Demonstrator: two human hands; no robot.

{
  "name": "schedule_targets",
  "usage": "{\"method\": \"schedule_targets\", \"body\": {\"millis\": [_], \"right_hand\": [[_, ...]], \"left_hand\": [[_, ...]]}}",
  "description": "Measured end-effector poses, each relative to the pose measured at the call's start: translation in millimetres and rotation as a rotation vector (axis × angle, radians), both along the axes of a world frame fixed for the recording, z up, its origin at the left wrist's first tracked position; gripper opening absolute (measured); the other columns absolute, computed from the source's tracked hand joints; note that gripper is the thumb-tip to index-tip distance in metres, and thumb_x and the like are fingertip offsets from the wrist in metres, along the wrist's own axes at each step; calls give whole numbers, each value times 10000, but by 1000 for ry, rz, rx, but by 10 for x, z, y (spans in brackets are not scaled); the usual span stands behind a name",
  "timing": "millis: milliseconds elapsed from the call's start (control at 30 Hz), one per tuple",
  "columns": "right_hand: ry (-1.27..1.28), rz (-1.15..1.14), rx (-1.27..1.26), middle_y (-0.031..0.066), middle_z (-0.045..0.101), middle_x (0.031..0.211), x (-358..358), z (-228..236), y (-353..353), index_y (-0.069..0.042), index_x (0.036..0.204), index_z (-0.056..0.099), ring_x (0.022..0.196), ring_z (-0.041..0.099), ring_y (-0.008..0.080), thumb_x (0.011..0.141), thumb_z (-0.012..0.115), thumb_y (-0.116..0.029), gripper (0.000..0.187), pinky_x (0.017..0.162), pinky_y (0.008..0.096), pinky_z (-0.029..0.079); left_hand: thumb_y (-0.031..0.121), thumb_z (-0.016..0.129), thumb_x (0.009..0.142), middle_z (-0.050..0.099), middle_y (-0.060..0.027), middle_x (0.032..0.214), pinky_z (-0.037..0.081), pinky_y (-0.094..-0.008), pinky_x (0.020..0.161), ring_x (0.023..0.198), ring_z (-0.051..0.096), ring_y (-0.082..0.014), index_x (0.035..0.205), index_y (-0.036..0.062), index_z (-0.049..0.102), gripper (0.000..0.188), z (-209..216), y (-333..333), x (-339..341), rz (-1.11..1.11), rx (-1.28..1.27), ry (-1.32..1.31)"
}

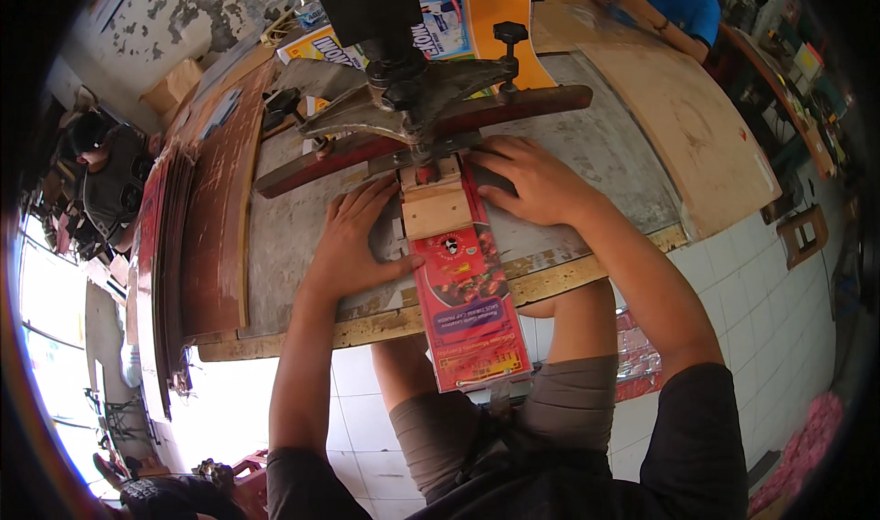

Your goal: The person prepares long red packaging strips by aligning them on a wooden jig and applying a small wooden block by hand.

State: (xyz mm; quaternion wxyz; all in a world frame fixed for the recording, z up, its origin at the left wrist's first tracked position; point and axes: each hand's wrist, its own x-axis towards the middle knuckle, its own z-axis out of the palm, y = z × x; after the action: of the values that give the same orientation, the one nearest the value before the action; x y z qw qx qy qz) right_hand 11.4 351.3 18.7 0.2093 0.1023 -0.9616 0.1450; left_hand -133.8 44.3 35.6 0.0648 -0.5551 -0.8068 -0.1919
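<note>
A long red printed packaging sheet [465, 305], perhaps a stack, lies under the head of a dark metal press [417, 126] and juts over the table's front edge toward my lap. On its far part sits a light wooden block [437, 210], below the press head. My left hand [353, 245] rests along the sheet's left side, fingers stretched out on the table and thumb at the red edge. Across from it, my right hand [527, 181] lies on the other side, fingers extended toward the press base and thumb near the sheet's right edge. What lies beneath the block is hidden.
The press's long crossbar [541, 108] spans the worn grey tabletop [587, 153]. Brown boards [215, 236] stand at the left, a tan board [678, 126] lies at the right. Behind the press are an orange printed sheet [502, 25] and a bottle [309, 9]. Two people sit nearby.
</note>
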Motion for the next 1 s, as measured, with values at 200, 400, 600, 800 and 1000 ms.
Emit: {"method": "schedule_targets", "body": {"millis": [200,400,600,800,1000], "right_hand": [[-44,-11,-8,203,594,1478,10,50,-19,-64,1473,619,1387,545,400,1033,682,-329,518,1212,486,407],[-30,-25,-7,202,593,1482,14,41,-19,-65,1465,629,1388,545,402,1028,690,-334,517,1209,484,412],[-64,6,9,174,608,1477,46,72,6,-88,1425,650,1384,555,374,1020,685,-347,482,1207,493,411],[-40,0,29,179,625,1444,31,53,-22,-84,1412,656,1366,566,378,1027,678,-350,468,1195,491,422],[-47,-10,3,183,618,1449,30,59,-34,-76,1423,646,1369,562,382,1044,659,-360,474,1203,496,414]], "left_hand": [[610,890,708,545,-194,1604,320,-558,1245,1509,475,-380,1569,26,534,1099,8,-6,-1,-8,5,0],[609,893,703,548,-191,1602,316,-564,1248,1506,478,-377,1569,27,534,1103,1,-11,-6,-2,5,-3],[619,893,698,549,-192,1601,312,-563,1246,1502,478,-378,1567,27,537,1111,-9,-11,-13,-4,9,9],[619,887,704,545,-188,1608,309,-558,1245,1506,474,-380,1562,24,542,1099,-25,-14,-23,-8,18,8],[618,878,715,544,-178,1614,307,-557,1250,1511,468,-380,1557,22,546,1084,-32,-14,-20,-10,15,18]]}}
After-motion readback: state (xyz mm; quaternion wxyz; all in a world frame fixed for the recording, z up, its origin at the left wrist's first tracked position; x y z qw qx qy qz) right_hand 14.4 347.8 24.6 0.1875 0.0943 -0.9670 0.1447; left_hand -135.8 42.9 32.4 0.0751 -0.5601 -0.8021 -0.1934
